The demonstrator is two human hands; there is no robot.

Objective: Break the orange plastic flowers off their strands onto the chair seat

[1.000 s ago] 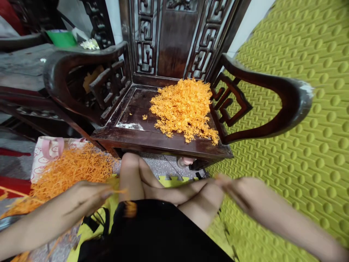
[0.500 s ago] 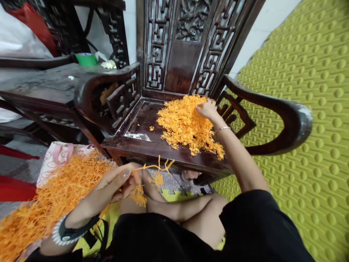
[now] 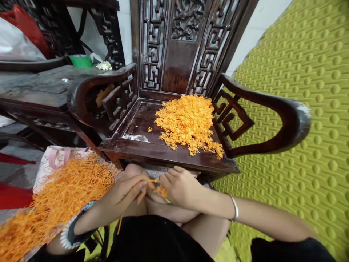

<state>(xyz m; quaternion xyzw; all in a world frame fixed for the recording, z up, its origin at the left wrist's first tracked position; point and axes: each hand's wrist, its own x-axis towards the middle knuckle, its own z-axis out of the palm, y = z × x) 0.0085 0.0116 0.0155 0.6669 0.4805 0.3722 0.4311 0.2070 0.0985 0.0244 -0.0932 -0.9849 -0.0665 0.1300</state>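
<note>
My left hand (image 3: 129,194) is closed in front of my lap, pinching a thin orange branched plastic stem (image 3: 151,181). A loose orange end hangs below this hand. My right hand (image 3: 181,187) is beside it, fingers curled at the stem's other end. Small orange flower-shaped pieces (image 3: 161,190) show between the two hands; which fingers grip them is partly hidden. Ahead, a heap of orange flower-shaped pieces (image 3: 188,122) lies on the dark wooden chair seat (image 3: 144,112). To my left is a large pile of orange stems (image 3: 79,185).
The chair has a curved right armrest (image 3: 289,123) and a left armrest (image 3: 79,94). A dark side table (image 3: 35,87) holds a green tape roll (image 3: 81,61). A patterned bag (image 3: 49,163) stands behind the stems. Yellow textured matting (image 3: 294,174) stretches along the right.
My right hand has come back from the heap on the chair to the stem in my left hand. The left hand has stayed over my lap, still holding the stem.
</note>
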